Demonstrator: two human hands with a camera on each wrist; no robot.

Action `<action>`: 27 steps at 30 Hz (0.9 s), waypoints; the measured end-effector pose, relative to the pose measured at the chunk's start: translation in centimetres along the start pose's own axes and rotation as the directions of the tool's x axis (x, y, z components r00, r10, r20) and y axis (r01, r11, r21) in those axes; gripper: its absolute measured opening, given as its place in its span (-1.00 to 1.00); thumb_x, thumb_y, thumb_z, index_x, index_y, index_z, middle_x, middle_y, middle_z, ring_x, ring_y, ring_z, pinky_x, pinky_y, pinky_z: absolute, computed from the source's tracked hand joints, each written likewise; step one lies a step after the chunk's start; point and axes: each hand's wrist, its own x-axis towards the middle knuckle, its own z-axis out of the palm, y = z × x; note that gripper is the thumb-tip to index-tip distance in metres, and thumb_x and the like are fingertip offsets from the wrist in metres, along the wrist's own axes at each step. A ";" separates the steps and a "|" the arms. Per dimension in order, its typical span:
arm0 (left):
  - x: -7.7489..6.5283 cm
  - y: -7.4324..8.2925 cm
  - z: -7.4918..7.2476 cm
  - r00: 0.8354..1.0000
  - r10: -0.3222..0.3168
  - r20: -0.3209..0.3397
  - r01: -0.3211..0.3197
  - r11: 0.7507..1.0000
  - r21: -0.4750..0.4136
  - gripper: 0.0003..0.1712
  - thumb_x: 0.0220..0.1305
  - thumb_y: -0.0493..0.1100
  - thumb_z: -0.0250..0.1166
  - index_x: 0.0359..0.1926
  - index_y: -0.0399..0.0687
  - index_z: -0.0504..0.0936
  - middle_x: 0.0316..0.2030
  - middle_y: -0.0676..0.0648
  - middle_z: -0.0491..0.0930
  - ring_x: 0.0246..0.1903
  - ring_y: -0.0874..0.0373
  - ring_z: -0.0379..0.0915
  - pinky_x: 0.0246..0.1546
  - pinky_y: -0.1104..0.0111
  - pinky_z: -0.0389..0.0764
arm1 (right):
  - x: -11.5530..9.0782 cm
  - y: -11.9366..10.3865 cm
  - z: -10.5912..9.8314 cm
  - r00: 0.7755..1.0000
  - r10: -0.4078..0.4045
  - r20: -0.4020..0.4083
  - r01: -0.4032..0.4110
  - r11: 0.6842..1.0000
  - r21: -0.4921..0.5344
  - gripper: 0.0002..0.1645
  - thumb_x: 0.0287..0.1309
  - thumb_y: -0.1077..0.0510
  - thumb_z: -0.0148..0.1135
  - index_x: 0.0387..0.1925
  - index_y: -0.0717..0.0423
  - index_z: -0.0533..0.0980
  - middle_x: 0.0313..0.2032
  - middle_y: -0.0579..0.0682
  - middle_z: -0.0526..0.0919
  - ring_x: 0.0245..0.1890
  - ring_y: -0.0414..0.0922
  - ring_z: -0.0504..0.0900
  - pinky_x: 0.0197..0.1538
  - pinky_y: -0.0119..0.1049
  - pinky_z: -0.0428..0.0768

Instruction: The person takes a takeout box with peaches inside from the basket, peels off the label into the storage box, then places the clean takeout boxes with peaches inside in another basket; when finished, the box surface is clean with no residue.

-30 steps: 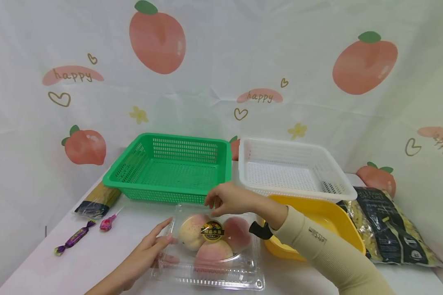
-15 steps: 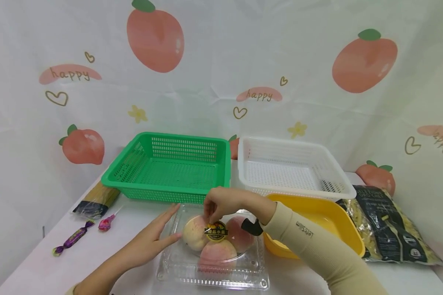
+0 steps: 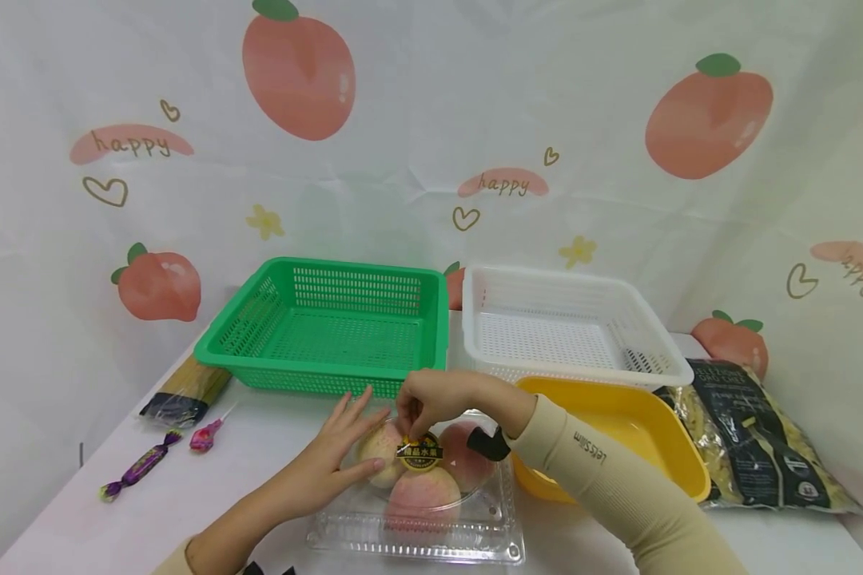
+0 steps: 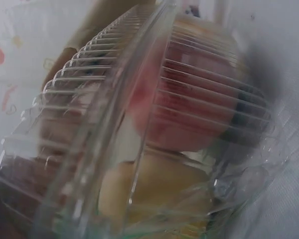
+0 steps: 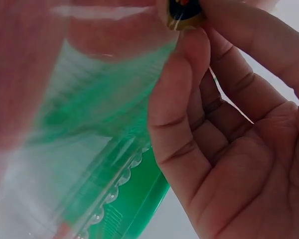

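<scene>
Left hand (image 3: 324,471), as I watch remotely, spread wide on the box (image 3: 417,549), right hand (image 3: 431,401) pinching its label (image 3: 419,457), peaches (image 3: 423,499) inside, midway between the counter's (image 3: 280,423) side edges, green basket (image 3: 316,375) near the back-left corner.

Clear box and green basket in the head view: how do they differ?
The clear box is see-through; the green basket is opaque and perforated. The box covers its peaches from above; the basket is open-topped. The box has a black-and-gold label on top; none shows on the basket. Both are roughly rectangular and rest on the white table.
</scene>
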 end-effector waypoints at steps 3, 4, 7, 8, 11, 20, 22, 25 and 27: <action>0.0 -0.1 0.1 1.000 -0.002 0.007 0.002 1.000 0.007 -0.30 0.27 0.13 0.14 0.36 -0.01 0.25 0.47 -0.16 -0.20 0.40 -0.34 -0.47 0.11 -0.46 -0.11 | 0.1 0.0 0.1 1.000 0.014 0.001 -0.014 1.000 -0.014 -0.90 0.03 0.32 0.31 -0.54 0.22 0.57 -0.59 -0.12 0.57 -0.58 -0.37 0.45 -0.45 -0.56 0.49; 0.0 -0.2 0.0 1.000 -0.004 0.010 0.004 1.000 0.012 -0.30 0.28 0.13 0.13 0.36 -0.01 0.25 0.47 -0.14 -0.21 0.40 -0.34 -0.48 0.11 -0.46 -0.11 | 0.1 0.0 0.1 1.000 0.017 0.001 -0.017 1.000 -0.019 -0.89 0.04 0.32 0.31 -0.55 0.20 0.56 -0.59 -0.15 0.55 -0.58 -0.37 0.45 -0.45 -0.57 0.48; -0.1 -0.2 0.0 1.000 -0.010 0.015 0.010 1.000 0.022 -0.28 0.28 0.15 0.12 0.37 -0.04 0.22 0.47 -0.09 -0.22 0.41 -0.31 -0.49 0.13 -0.45 -0.12 | 0.2 0.0 0.2 1.000 0.011 0.002 -0.011 0.999 -0.036 -0.88 0.04 0.31 0.30 -0.55 0.18 0.56 -0.59 -0.19 0.53 -0.57 -0.38 0.44 -0.44 -0.57 0.47; -0.1 -0.2 0.0 1.000 -0.009 0.016 0.009 1.000 0.025 -0.27 0.28 0.15 0.12 0.37 -0.05 0.21 0.47 -0.07 -0.21 0.41 -0.31 -0.49 0.13 -0.44 -0.12 | 0.2 0.0 0.2 1.000 0.007 0.003 -0.007 0.999 -0.042 -0.88 0.05 0.31 0.30 -0.55 0.17 0.55 -0.59 -0.20 0.53 -0.57 -0.38 0.44 -0.43 -0.57 0.47; -0.2 -0.2 0.0 1.000 0.003 0.013 -0.003 0.999 0.037 -0.26 0.29 0.15 0.11 0.37 -0.06 0.20 0.47 -0.05 -0.17 0.41 -0.31 -0.48 0.13 -0.44 -0.12 | 0.2 0.1 0.1 1.000 0.000 0.006 0.000 0.999 -0.051 -0.87 0.05 0.31 0.30 -0.55 0.16 0.54 -0.58 -0.19 0.53 -0.55 -0.38 0.45 -0.41 -0.57 0.48; -0.1 -0.2 0.0 1.000 -0.002 0.003 0.002 0.999 0.032 -0.25 0.26 0.16 0.14 0.36 -0.08 0.23 0.47 -0.02 -0.12 0.41 -0.31 -0.44 0.14 -0.43 -0.10 | 0.0 0.3 0.1 1.000 0.000 0.020 0.001 1.000 -0.027 -0.87 0.07 0.30 0.28 -0.52 0.16 0.50 -0.55 -0.16 0.55 -0.53 -0.39 0.47 -0.37 -0.57 0.50; -0.1 -0.2 0.0 1.000 0.001 -0.004 -0.001 0.999 0.032 -0.25 0.25 0.16 0.15 0.35 -0.09 0.24 0.46 -0.02 -0.10 0.41 -0.31 -0.41 0.14 -0.42 -0.09 | 0.0 0.2 0.2 1.000 -0.006 0.017 0.006 1.000 -0.021 -0.88 0.06 0.31 0.29 -0.51 0.17 0.51 -0.54 -0.15 0.55 -0.52 -0.39 0.47 -0.38 -0.57 0.51; 0.0 -0.2 -0.1 1.000 0.009 -0.015 -0.008 0.999 0.043 -0.24 0.23 0.16 0.17 0.34 -0.10 0.26 0.46 -0.04 -0.05 0.41 -0.32 -0.36 0.15 -0.41 -0.04 | 0.0 0.2 0.2 1.000 -0.030 0.010 0.030 0.999 -0.016 -0.92 0.04 0.32 0.30 -0.46 0.19 0.52 -0.53 -0.12 0.56 -0.52 -0.39 0.47 -0.38 -0.57 0.51; 0.0 -0.2 -0.1 1.000 0.015 -0.018 -0.014 0.999 0.043 -0.24 0.22 0.16 0.18 0.34 -0.11 0.26 0.45 -0.05 -0.04 0.41 -0.32 -0.34 0.14 -0.41 -0.02 | 0.1 0.3 0.2 0.999 -0.045 0.014 0.045 0.999 -0.006 -0.93 0.02 0.33 0.31 -0.44 0.23 0.54 -0.52 -0.08 0.58 -0.52 -0.39 0.47 -0.39 -0.57 0.52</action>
